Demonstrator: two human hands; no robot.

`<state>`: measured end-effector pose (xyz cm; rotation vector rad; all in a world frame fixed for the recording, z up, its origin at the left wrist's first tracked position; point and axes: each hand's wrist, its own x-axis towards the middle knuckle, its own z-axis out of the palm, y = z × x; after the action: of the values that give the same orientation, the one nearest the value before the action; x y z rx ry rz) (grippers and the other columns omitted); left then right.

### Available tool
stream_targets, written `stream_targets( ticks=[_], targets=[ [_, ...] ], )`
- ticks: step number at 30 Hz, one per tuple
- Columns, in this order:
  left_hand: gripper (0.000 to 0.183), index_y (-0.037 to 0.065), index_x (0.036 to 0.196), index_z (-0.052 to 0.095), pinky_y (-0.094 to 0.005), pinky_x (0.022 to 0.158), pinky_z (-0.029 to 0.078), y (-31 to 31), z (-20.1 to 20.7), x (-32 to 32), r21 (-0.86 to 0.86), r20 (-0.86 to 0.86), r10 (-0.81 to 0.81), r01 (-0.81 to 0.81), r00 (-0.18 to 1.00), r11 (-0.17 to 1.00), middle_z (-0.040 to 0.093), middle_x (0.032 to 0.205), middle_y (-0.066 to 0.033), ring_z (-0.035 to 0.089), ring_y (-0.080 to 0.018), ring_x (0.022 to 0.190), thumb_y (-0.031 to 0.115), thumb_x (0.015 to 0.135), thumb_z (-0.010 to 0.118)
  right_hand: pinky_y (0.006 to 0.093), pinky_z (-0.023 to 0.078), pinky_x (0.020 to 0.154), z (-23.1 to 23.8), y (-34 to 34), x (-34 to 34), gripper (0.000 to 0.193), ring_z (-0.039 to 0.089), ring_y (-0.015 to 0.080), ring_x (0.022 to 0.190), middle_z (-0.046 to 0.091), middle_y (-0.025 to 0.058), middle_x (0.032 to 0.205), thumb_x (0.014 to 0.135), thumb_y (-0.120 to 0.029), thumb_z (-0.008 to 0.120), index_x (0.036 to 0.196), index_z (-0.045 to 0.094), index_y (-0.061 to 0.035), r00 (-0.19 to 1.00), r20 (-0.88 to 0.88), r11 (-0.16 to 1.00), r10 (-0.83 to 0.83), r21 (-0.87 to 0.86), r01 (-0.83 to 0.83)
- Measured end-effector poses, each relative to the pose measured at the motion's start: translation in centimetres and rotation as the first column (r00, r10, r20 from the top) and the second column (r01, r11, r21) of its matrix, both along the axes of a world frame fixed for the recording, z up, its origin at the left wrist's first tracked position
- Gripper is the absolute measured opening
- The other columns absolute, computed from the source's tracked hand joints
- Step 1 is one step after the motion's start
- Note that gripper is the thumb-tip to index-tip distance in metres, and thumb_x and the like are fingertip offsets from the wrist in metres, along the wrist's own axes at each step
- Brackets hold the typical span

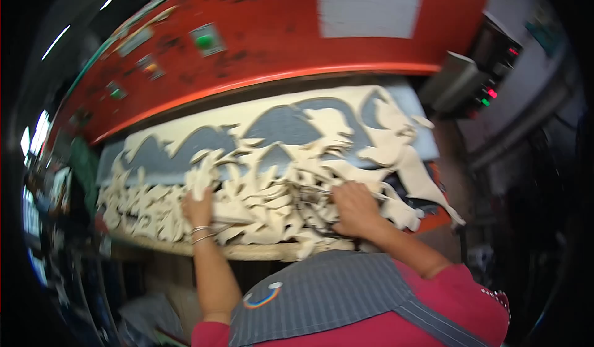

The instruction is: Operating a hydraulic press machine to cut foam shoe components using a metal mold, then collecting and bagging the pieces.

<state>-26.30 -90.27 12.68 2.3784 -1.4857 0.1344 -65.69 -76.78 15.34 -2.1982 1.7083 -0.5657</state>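
Across the far side, at twelve o'clock, runs a worn red machine panel (266,43), with a green button (206,40) at eleven and a whitish paper sheet (369,8) at one. Near two o'clock stands a dark control box (495,56) with small red and green lights. Below the panel, a grey board (148,158) bears a cream sheet (238,115) pierced by large curved openings. On the near side of that sheet, loose cream scraps (266,204) lie heaped and overlapping, down to a tan ledge (216,250) at six o'clock from the heap.

At the heap's seven o'clock, the left hand (198,208) reaches in, bracelets (201,232) at its wrist; scraps lie on both sides of it, and pale pieces stand at twelve o'clock from it, covering its fingertips. At the heap's three o'clock, the right hand (356,208) has its fingers curled narrowly toward the palm, scraps just beside the knuckles at nine o'clock and a trailing cream strip (421,177) at two. With this blur and the covered fingertips, I cannot fairly tell how wide the left fingers are, or whether either hand grips a piece.
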Motion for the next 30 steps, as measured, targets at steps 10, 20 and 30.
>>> stream_targets(
  ticks=[10,20,30],
  targets=[
    [0.058,-0.006,0.106,0.058,-0.0342,0.067,0.052,-2.1,0.5,4.6,0.016,-0.494,-0.197,0.235,0.847,0.972,0.066,0.086,-0.0146,0.063,-0.0246,0.070,0.019,0.059,0.080,0.0369,0.040,0.081,-1.3,0.0,-1.1,0.057,0.052,0.0276,0.094,0.056,0.0119,0.093,0.056,-0.029,0.076,0.100,0.052,-0.0020,0.998,0.051,0.993,0.042,-0.116,-0.036],
    [0.022,0.002,0.097,0.058,-0.0248,0.057,0.046,5.5,20.3,-1.3,-0.467,-0.856,-0.483,0.126,0.187,0.875,0.062,0.075,-0.0057,0.055,-0.0104,0.061,0.011,0.079,0.067,0.0376,0.039,0.084,0.4,2.6,-0.9,0.066,0.050,0.0283,0.095,0.054,0.0111,0.094,0.051,-0.024,0.078,0.107,0.051,-0.0022,0.999,0.023,0.997,-0.030,-0.065,0.032],
    [0.072,-0.004,0.118,0.052,-0.0384,0.086,0.048,5.8,5.4,-1.4,0.420,-0.042,0.006,0.012,0.999,0.908,0.059,0.111,-0.0260,0.058,-0.0362,0.103,0.031,0.060,0.076,0.0375,0.038,0.084,0.7,4.1,-0.1,0.067,0.050,0.0287,0.094,0.054,0.0110,0.096,0.049,-0.024,0.077,0.106,0.051,-0.0013,0.999,-0.005,0.997,-0.054,-0.049,0.053]
  ],
)
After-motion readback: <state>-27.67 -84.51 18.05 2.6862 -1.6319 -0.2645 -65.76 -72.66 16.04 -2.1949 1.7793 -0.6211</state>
